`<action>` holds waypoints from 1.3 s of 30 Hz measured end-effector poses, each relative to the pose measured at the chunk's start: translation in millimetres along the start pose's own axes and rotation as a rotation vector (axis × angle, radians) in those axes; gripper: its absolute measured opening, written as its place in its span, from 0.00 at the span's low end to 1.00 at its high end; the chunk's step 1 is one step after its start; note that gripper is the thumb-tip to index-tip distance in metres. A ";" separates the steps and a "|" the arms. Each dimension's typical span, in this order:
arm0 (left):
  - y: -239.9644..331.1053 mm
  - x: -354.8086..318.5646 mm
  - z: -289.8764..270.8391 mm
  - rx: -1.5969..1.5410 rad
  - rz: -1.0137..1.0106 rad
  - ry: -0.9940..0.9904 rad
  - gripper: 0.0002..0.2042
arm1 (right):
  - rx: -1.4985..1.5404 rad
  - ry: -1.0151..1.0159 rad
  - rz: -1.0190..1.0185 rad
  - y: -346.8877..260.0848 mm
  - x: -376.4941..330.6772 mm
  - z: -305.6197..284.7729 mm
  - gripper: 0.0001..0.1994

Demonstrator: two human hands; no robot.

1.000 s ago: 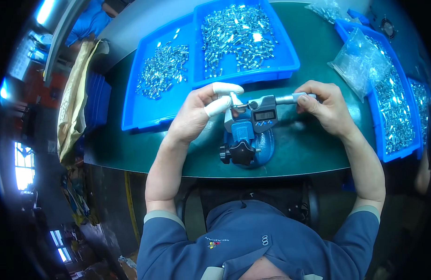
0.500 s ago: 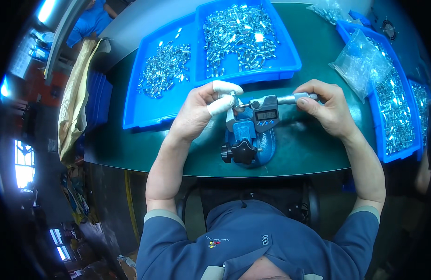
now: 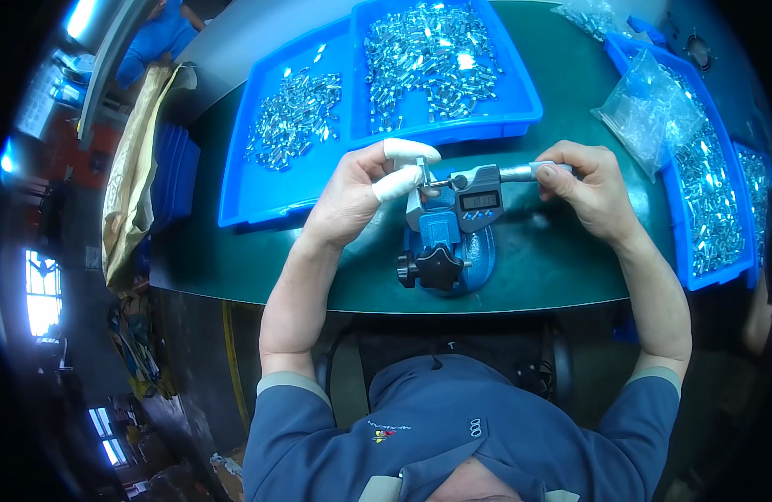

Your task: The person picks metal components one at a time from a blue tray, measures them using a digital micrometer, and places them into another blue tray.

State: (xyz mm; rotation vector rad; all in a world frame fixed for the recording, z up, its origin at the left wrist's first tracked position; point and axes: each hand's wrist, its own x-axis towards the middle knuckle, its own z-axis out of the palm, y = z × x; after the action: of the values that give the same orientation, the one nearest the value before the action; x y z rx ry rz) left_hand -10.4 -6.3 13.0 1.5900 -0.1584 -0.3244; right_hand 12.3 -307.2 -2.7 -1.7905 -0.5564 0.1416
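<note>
A digital micrometer with a small display is clamped in a blue stand with a black star-shaped knob. My left hand, with white covers on the thumb and a finger, pinches a small shiny metal part at the micrometer's jaws; the fingers partly hide it. My right hand is closed around the micrometer's thimble end, thumb and fingers pressed on it.
Beyond my hands, a blue tray and another blue tray hold heaps of small metal parts. At the right, a further blue tray holds more, with a clear plastic bag over its edge. Brown paper stands at the left; a person in blue is behind.
My right thumb and fingers have shifted their grip on the thimble. The micrometer's jaws look slightly further apart. My left hand stays at the jaws with the small part.
</note>
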 end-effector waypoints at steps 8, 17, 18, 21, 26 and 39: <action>-1.7 0.2 2.3 0.034 0.014 0.019 0.15 | 0.020 -0.006 -0.002 2.7 0.1 0.0 0.15; -6.4 1.8 -2.1 -0.008 0.055 -0.030 0.14 | 0.016 -0.020 0.003 -1.1 -0.1 -0.7 0.14; -7.8 2.3 -2.8 -0.008 0.055 -0.029 0.14 | 0.016 -0.021 0.003 -0.6 -0.1 -0.4 0.14; -10.2 2.9 -3.5 0.016 0.079 0.008 0.13 | -0.013 0.002 -0.070 1.7 -0.4 -0.5 0.13; -6.9 2.7 -1.1 -0.036 0.038 0.017 0.12 | -0.023 0.007 -0.065 1.9 -0.5 -0.3 0.13; -7.7 3.4 -1.8 0.009 0.049 0.003 0.10 | -0.007 0.004 0.020 4.4 -0.6 -0.5 0.15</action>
State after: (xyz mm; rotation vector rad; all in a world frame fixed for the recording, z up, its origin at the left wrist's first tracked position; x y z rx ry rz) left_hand -7.4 -5.1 5.0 1.5930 -0.1970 -0.2836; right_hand 13.3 -308.7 -6.8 -1.8027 -0.5372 0.1500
